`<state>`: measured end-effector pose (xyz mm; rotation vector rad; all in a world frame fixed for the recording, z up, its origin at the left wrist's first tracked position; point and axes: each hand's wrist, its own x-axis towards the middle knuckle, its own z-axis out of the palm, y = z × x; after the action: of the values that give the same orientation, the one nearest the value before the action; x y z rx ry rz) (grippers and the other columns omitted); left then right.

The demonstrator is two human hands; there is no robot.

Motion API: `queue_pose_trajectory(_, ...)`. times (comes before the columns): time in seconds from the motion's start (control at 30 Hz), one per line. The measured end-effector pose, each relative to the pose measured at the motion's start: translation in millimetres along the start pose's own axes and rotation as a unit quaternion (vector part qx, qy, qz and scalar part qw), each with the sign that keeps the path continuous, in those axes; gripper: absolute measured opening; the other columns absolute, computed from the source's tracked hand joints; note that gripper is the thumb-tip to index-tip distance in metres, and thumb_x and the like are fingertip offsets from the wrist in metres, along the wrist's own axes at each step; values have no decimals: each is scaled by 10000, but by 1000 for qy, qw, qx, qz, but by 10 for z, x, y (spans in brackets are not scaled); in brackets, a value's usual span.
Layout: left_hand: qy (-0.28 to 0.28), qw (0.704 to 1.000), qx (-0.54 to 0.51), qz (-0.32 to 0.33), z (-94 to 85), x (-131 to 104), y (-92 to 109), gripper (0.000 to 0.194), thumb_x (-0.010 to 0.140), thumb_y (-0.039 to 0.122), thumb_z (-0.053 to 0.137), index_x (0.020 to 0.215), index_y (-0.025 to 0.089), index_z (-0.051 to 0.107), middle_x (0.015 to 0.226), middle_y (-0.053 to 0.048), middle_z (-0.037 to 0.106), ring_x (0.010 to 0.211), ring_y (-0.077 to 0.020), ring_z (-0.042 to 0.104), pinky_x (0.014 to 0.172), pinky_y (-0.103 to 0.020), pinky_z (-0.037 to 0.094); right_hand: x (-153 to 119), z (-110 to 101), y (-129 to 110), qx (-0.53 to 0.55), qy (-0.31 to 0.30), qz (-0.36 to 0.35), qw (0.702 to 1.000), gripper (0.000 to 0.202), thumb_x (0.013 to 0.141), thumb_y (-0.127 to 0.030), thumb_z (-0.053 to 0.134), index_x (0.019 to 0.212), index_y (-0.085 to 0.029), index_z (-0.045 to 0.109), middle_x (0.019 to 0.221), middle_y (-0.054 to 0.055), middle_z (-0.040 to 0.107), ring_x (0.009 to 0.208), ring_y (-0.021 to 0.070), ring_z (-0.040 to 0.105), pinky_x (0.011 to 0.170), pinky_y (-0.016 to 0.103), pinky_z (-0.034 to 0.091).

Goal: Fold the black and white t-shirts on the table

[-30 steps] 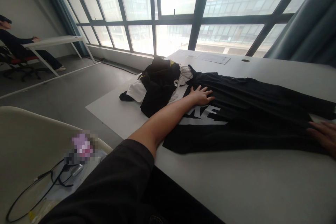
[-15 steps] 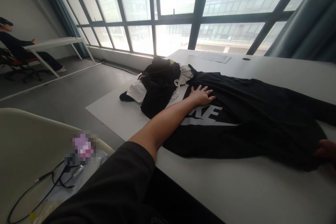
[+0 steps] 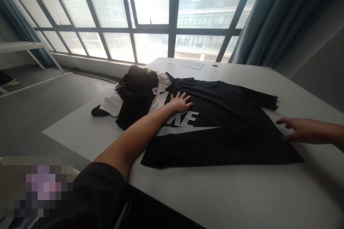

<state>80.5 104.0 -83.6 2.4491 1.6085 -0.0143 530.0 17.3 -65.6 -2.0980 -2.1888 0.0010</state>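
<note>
A black T-shirt [image 3: 236,139] with white "KE" lettering and a swoosh lies spread across the white table [image 3: 228,193]. My left hand [image 3: 180,102] rests flat on it just above the lettering, fingers spread. At the shirt's right edge is my right hand [image 3: 291,128], a little blurred, its fingers apart and nothing visibly held; whether it touches the cloth I cannot tell. One sleeve [image 3: 268,102] reaches out to the upper right. Beside the shirt on the left is a heap of crumpled black and white clothes [image 3: 137,89].
Sheets of paper [image 3: 191,65] lie near the table's far edge, by a round hole [image 3: 215,66]. Large windows stand behind, with a blue-grey curtain [image 3: 271,18] on the right. A second table [image 3: 21,45] is at the far left. Blurred-out items sit at the lower left.
The view has turned right. The shirt's right edge, stretched and lifted near my right hand before, now lies flat, with the hand's fingers apart there. My left hand stays on the shirt.
</note>
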Motion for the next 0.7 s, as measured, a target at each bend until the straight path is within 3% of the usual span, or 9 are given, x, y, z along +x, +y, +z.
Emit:
queue_pose_trajectory(0.03,3,1000,2,2,7,0,2,726,927,632,189,1555,267,194,1635,-40,58,1487,-344,-1,1127,-659,21,21,-48,-189,5,-49,-8,999,733,742,-752,495,1118,-158,702,1069,276,683,912,319,692,786,450,501)
queue_pose_trajectory(0.13,19,1000,10,18,37,-14,4,721,926,648,189,1548,285,217,1633,-25,85,1488,-343,18,1139,-637,31,96,-57,-663,30,-7,-84,996,704,876,-595,445,1415,-143,472,1442,209,469,1308,303,476,1045,410,390)
queue_pose_trajectory(0.23,29,999,12,29,58,-29,6,708,922,665,191,1540,322,226,1632,5,94,1490,-330,22,1150,-611,50,88,49,-830,49,-65,-80,993,718,837,-581,523,1430,-181,461,1511,160,393,1382,334,379,1110,455,346)
queue_pose_trajectory(0.33,31,999,15,21,61,-22,25,705,923,669,194,1537,325,230,1632,3,92,1490,-330,26,1149,-611,60,-69,62,-825,81,-114,-79,987,747,763,-647,584,1403,-269,507,1539,100,363,1349,375,415,1063,511,409)
queue_pose_trajectory(0.47,39,999,24,17,57,12,67,703,929,662,197,1537,311,241,1631,-20,105,1489,-328,55,1145,-615,72,-387,-119,-973,120,-152,-125,973,676,739,-667,606,1311,-305,602,1464,70,462,1242,355,527,980,465,491)
queue_pose_trajectory(0.57,47,998,25,19,62,29,84,685,934,650,199,1531,319,254,1628,-14,120,1490,-321,62,1145,-612,80,-560,-280,-1136,114,-182,-104,971,686,684,-639,667,1270,-286,629,1221,91,633,1039,331,636,840,443,552)
queue_pose_trajectory(0.7,51,998,28,24,71,40,80,683,937,637,218,1533,305,260,1626,-26,130,1488,-327,72,1138,-620,90,-833,-570,-1135,140,-232,-79,959,469,724,-617,622,1023,-273,733,937,63,704,854,286,665,741,405,558)
